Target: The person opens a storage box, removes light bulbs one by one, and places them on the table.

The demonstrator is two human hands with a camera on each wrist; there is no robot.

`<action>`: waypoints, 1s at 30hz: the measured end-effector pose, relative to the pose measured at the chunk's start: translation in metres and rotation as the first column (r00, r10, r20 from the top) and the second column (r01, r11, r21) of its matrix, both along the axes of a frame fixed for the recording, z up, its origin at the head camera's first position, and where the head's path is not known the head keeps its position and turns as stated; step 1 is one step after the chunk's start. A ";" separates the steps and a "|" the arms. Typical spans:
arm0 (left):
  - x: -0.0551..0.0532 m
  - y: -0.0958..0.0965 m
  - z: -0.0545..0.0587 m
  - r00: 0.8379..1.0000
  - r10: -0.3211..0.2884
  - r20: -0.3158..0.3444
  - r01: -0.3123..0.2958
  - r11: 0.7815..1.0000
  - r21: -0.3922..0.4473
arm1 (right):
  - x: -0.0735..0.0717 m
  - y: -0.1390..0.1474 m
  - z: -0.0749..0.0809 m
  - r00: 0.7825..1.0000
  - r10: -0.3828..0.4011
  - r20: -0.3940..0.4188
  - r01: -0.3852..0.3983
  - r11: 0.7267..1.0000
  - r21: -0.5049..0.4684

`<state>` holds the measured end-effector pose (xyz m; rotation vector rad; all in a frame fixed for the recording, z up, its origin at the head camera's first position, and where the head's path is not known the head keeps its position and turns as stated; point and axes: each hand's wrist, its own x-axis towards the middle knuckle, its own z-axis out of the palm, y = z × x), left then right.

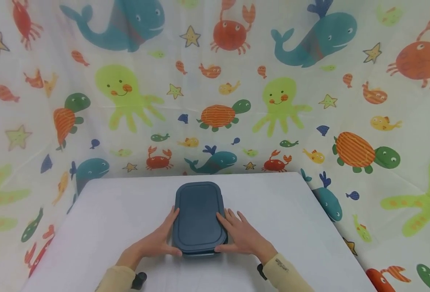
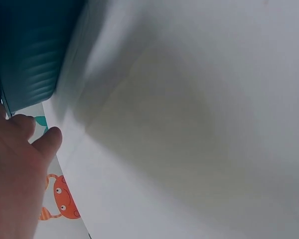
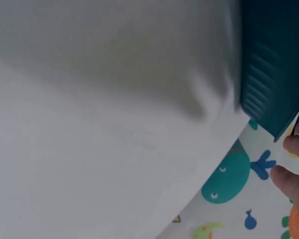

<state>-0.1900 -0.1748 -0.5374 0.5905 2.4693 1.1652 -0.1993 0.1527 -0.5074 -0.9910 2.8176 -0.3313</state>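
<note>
Head view: a dark blue container [image 1: 199,223] stood on the white table [image 1: 127,207], lid [image 1: 199,202] uppermost, its long sides running front to back. The left hand [image 1: 157,240] touched its left edge and near-left corner; the right hand [image 1: 244,238] matched this opposite. Fingers were largely extended, thumbs set apart from them, neither hand curled round the container. The opposed placement, in judgement, would have steadied it evenly from both sides. Wrist views showed fingertips by the rim; pressure applied could not be determined.

Box [image 1: 199,215] on table [image 1: 127,207] — between left hand [image 1: 159,242], right hand [image 1: 243,238] — cloth [image 1: 185,158] behind.
</note>
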 end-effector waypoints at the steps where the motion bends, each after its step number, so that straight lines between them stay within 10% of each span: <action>1: 0.001 -0.002 0.000 1.000 0.004 0.004 -0.004 1.000 0.001 | 0.000 -0.002 0.001 1.000 0.005 -0.002 -0.005 1.000 -0.005; 30: 0.025 -0.059 0.002 0.997 0.068 0.032 -0.068 0.998 -0.007 | -0.003 -0.060 0.009 0.972 0.159 -0.170 -0.142 0.984 0.108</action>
